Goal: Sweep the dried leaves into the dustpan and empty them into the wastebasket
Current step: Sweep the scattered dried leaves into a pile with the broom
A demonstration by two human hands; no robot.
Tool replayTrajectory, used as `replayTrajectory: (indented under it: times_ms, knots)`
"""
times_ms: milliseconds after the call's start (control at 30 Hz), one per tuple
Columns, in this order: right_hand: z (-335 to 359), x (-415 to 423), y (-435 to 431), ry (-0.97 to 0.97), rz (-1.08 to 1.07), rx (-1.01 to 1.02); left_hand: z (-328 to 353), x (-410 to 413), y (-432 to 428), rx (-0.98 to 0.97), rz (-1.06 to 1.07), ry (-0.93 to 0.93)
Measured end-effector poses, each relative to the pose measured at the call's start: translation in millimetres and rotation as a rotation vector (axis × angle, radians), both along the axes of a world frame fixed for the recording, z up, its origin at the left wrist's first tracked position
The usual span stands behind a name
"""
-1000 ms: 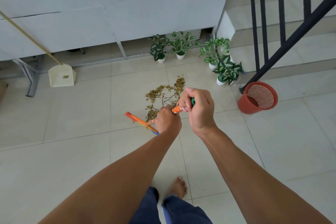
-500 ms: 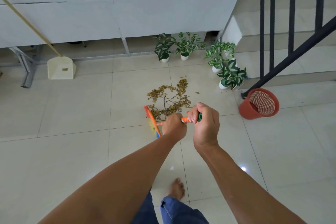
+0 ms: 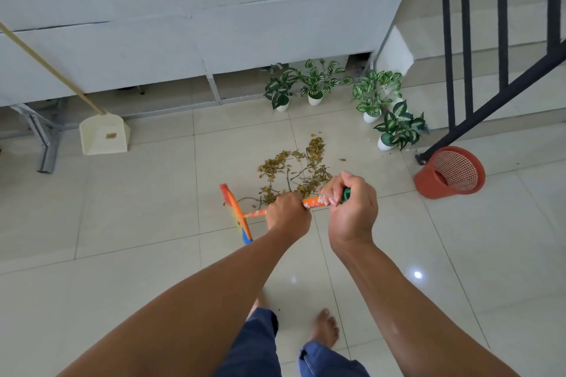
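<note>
Head view (sole view). The left hand (image 3: 288, 214) was wrapped round the orange shaft of the broom (image 3: 254, 213), lower down. The right hand (image 3: 352, 214) was closed over the top end, its fingers curled round the green cap (image 3: 346, 195). Both fists were fully closed on the shaft, with a short bare stretch of it between them. The broom head (image 3: 236, 214) was down at the tiled floor (image 3: 122, 223) just left of the pile, edge-on to the camera; whether its bristles touched the nearest leaves could not be told. The dried leaves (image 3: 294, 167) lay in a loose patch mixed with thin twigs beyond the hands, with a few strays toward the potted plants (image 3: 395, 127). The dustpan (image 3: 102, 138), cream and long-handled, stood by the wall well left of the pile, with no leaves seen in it. The wastebasket (image 3: 428, 180), red with a mesh wall, sat to the right near the foot of the stair railing (image 3: 490, 95), apart from the pile. The leaves were judged very light and brittle, apt to scatter or crumble under a fast stroke, so short, low strokes seemed called for. The twigs were judged stiff and likely to snag or roll. The glossy tile should have let everything slide freely. The broom looked light, and the close two-handed hold favoured control over reach. The dustpan looked light and stiff, best taken by its long handle with the lip flat on the tile.
</note>
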State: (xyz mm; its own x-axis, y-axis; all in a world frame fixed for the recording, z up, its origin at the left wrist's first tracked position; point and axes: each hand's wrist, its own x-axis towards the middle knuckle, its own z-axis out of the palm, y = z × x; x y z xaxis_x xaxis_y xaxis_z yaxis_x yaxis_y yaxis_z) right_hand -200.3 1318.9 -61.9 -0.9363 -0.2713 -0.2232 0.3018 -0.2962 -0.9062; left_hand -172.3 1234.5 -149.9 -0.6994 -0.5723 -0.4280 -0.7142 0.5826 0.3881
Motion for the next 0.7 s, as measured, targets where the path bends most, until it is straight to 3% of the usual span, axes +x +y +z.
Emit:
replayTrajectory:
  times_ms: [267, 500, 700]
  knots:
    - [4.4, 1.0, -26.7, 0.102, -0.062, 0.071, -6.8, -13.0, -20.2, 0.142, -0.123, 0.037]
    - [34.3, -8.0, -58.1, 0.126, -0.085, -0.011, 20.4, -21.4, -55.9, 0.060, -0.181, 0.078]
    - [13.7, 16.0, -94.5, 0.012, -0.086, -0.041, 14.7, 8.8, -103.0, -0.007, -0.173, -0.006]
